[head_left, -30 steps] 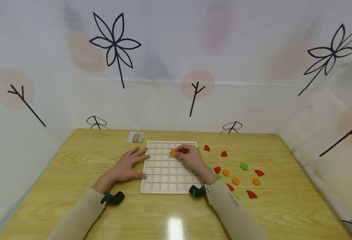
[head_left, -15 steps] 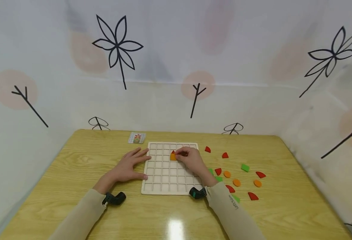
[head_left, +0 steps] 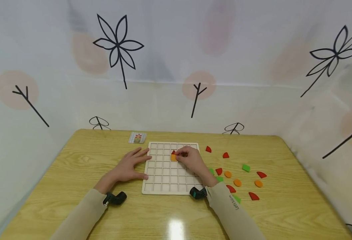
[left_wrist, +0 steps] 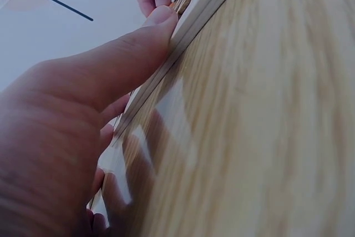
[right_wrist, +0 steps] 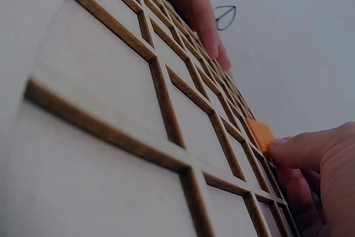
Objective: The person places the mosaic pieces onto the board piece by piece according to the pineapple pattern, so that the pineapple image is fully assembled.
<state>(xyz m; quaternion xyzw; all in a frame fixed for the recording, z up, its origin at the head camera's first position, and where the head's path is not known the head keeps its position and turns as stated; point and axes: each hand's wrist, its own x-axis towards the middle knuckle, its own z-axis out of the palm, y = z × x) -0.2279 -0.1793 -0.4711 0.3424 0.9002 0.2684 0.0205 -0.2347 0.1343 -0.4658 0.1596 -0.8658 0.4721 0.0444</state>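
A pale wooden grid board (head_left: 164, 191) lies on the table, divided into square cells. My right hand (head_left: 191, 159) is over its upper part, thumb and fingers pinching an orange square tile (head_left: 174, 157) at one of the cells. In the right wrist view the thumb meets the edge of that orange tile (right_wrist: 259, 135); the other fingertips are partly hidden behind it. Just beyond the tile shows a small red piece (head_left: 173, 152), triangular in what is visible. My left hand (head_left: 128, 166) has its fingers spread and rests against the board's left edge.
Several red quarter-circle pieces (head_left: 253, 196), orange discs (head_left: 237, 182) and green pieces (head_left: 246, 168) lie scattered to the right of the board. A small printed card (head_left: 138, 137) with a figure on a grid lies behind the left hand.
The orange tile has turned from a tilted position to lie squarely over a cell, slightly nearer to me, with the red piece now showing beyond it. The left hand stays in place.
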